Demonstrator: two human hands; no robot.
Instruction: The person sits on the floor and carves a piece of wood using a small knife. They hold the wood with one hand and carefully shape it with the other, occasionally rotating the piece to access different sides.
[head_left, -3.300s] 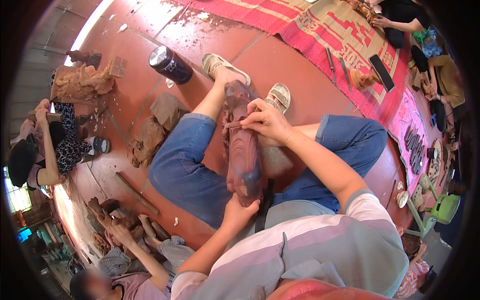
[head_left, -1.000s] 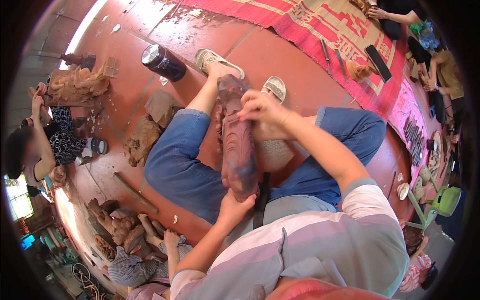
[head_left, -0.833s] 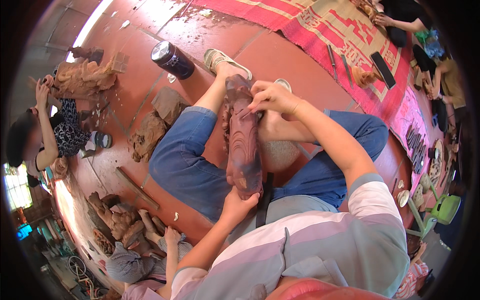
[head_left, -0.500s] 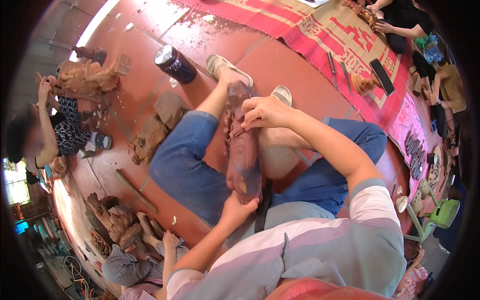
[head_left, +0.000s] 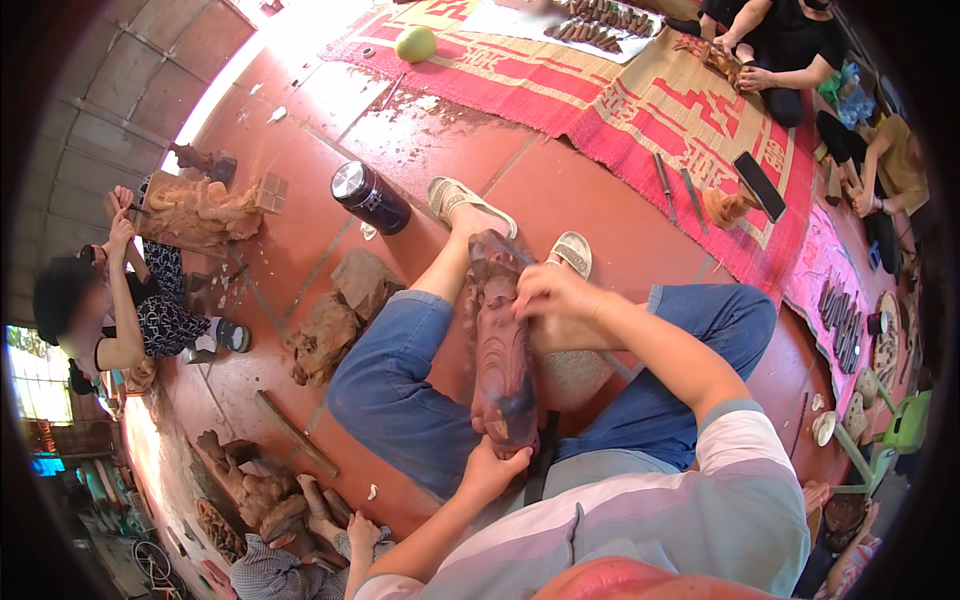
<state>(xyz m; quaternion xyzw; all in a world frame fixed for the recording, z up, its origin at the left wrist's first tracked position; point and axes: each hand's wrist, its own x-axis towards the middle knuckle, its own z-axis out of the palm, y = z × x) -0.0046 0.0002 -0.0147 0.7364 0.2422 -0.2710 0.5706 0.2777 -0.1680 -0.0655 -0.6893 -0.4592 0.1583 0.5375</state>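
Note:
A long reddish-brown carved wooden figure (head_left: 503,355), with flowing grooves along its front, lies between my knees, its near end toward my lap. My left hand (head_left: 490,472) is closed round that near end, thumb along the bottom edge. Farther up, my right hand (head_left: 556,294) bends over the figure's right side with its fingers pinched together. What those fingers hold, if anything, is hidden.
A dark flask with a silver lid (head_left: 370,196) stands on the tiles near wood blocks (head_left: 327,338). On the red mat (head_left: 570,90) lie thin tools (head_left: 664,185) and a phone (head_left: 760,187). Co-workers (head_left: 140,300) sit left, lower left and right; a green chair (head_left: 905,425) stands right.
The head view has tilted, so the surroundings sit lower. My right hand has shifted to the figure's right edge; the thin stick seen under its fingers earlier no longer shows. My left hand keeps its grip.

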